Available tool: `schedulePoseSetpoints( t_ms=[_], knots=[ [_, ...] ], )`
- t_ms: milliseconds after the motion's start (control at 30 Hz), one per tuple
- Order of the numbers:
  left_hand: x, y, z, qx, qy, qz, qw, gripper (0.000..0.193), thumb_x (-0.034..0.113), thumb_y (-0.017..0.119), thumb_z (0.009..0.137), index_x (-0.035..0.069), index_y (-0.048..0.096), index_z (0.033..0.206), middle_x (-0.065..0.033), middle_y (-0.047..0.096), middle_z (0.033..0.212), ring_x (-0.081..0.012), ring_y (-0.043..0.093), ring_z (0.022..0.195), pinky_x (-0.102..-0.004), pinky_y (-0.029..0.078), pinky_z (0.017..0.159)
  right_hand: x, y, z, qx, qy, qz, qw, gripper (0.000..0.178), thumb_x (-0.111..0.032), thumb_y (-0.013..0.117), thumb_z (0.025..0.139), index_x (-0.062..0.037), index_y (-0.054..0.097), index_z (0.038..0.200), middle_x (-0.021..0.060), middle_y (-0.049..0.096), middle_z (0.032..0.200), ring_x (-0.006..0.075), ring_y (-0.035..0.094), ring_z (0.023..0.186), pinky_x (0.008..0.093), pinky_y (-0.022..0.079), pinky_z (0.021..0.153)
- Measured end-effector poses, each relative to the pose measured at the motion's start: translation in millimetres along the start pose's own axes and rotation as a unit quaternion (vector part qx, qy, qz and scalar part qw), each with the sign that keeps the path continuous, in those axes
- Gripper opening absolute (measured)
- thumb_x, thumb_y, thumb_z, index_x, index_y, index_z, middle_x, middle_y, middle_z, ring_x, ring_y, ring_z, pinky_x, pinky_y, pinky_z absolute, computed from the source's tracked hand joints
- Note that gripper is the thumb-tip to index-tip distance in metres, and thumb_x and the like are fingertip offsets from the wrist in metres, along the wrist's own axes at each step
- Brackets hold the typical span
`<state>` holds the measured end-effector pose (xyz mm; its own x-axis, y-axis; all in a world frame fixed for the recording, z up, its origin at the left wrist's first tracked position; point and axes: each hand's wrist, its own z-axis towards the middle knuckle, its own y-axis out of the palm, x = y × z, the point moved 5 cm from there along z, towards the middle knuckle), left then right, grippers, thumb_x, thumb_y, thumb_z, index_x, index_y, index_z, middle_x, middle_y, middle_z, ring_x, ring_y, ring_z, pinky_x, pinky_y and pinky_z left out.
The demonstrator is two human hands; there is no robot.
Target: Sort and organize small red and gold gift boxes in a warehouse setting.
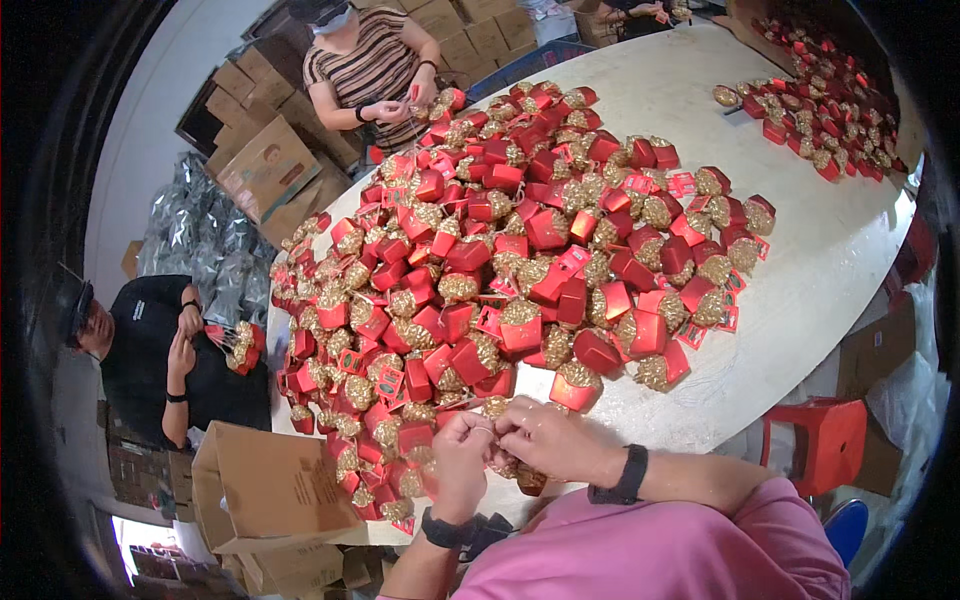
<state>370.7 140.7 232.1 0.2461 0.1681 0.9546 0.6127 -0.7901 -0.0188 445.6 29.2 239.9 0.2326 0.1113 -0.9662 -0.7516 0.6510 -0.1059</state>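
My left hand [463, 462] and my right hand [556, 440] meet at the near edge of the table, fingers pinched close together. A thin pale cord [482, 429] shows at the left fingertips. Just below and behind the fingers is a red ornament with a gold beaded-looking top, partly hidden by my hands. Beyond them spreads a large heap of the same red and gold ornaments [520, 325], several with red tags [389, 383]. What my right fingertips grip is mostly covered.
The heap covers much of the pale table [800, 250]; a second pile [815, 120] lies at the far right. Two people handle ornaments at the left and far side. An open cardboard box [275, 485] stands at the near left, a red stool [815, 445] at the right.
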Motion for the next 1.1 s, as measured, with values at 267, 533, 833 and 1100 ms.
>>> schedulePoseSetpoints(
  t_ms=[267,533,833,1100],
  knots=[
    [8.6,13.4,-5.6,0.003,0.037,0.037,0.999,0.007,-0.001,0.046,0.078,0.002,0.048,0.073,-0.0018,0.048,0.060,-0.0083,0.044,0.043,-0.0220,0.041,0.041,23.6,14.7,2.3,-0.014,0.014,0.030,0.999,0.007,-0.003,0.046,0.082,0.0015,0.050,0.078,0.0067,0.050,0.078,0.0121,0.056,0.058,0.0251,0.046,0.054],
    [-1.9,10.2,-4.7,-0.002,-0.017,-0.095,0.995,0.009,0.000,0.044,0.076,0.003,0.047,0.069,-0.0002,0.041,0.051,-0.0095,0.039,0.040,-0.0244,0.040,0.039,42.1,13.1,0.0,-0.007,0.220,0.350,0.910,0.011,-0.010,0.048,0.082,-0.0013,0.049,0.075,0.0031,0.053,0.067,0.0053,0.047,0.049,0.0205,0.037,0.045],
    [5.2,10.0,-6.1,0.003,0.009,-0.047,0.999,0.009,0.001,0.046,0.077,0.004,0.048,0.069,-0.0001,0.040,0.051,-0.0091,0.040,0.043,-0.0250,0.039,0.041,29.5,18.3,7.4,-0.040,0.166,0.264,0.949,0.001,-0.004,0.042,0.085,-0.0027,0.043,0.086,0.0054,0.053,0.076,0.0063,0.052,0.063,0.0207,0.040,0.052],
    [3.5,2.4,-5.8,0.056,0.029,-0.048,0.997,0.010,0.005,0.049,0.080,0.005,0.049,0.070,0.0010,0.041,0.051,-0.0079,0.038,0.042,-0.0237,0.037,0.041,21.8,13.5,7.5,-0.023,0.026,0.103,0.994,0.011,0.000,0.044,0.080,-0.0010,0.052,0.087,0.0060,0.054,0.081,0.0136,0.052,0.075,0.0278,0.043,0.065]
  ],
)
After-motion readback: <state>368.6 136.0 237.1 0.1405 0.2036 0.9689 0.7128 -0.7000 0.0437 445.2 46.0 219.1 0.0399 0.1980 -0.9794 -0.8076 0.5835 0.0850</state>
